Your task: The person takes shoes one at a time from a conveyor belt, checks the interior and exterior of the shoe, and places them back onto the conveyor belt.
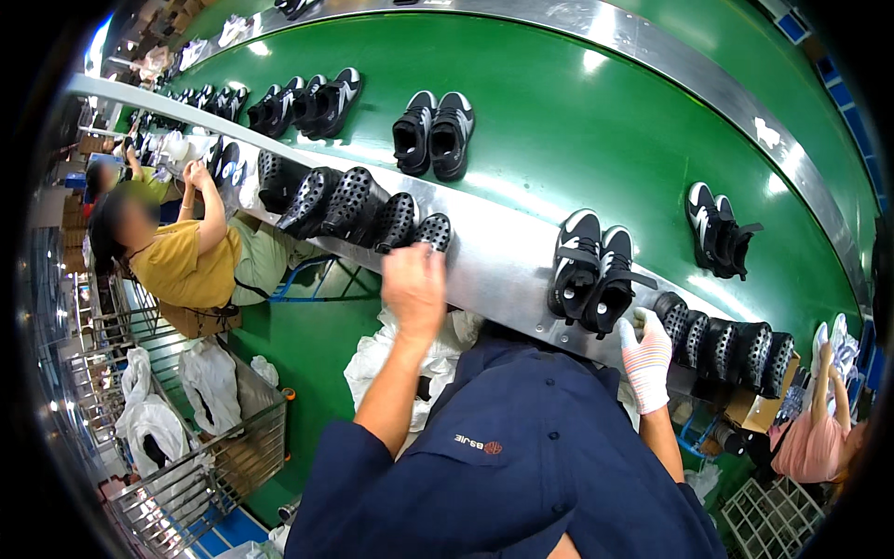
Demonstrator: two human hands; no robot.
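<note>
My bare left hand (pixel 414 291) is at the near edge of the metal ledge, its fingers smeared by motion. Its fingertips are by the nearest black perforated shoe form (pixel 434 231), and whether they touch it I cannot tell. Several similar forms (pixel 352 203) stand in a row to its left. My right hand (pixel 646 361), in a white striped knit glove, is open with fingers apart and holds nothing I can see. Just beyond it, a pair of black sneakers (pixel 591 265) with white-grey trim and loose straps rests on the ledge, toes pointing away.
Beyond the metal ledge (pixel 503 252) runs a green belt (pixel 540 121) carrying more sneaker pairs (pixel 434 135). More perforated forms (pixel 722 347) line the ledge at right. A person in yellow (pixel 191 265) sits at left, another in pink (pixel 812 443) at right. A wire cart (pixel 219 456) holds white bags.
</note>
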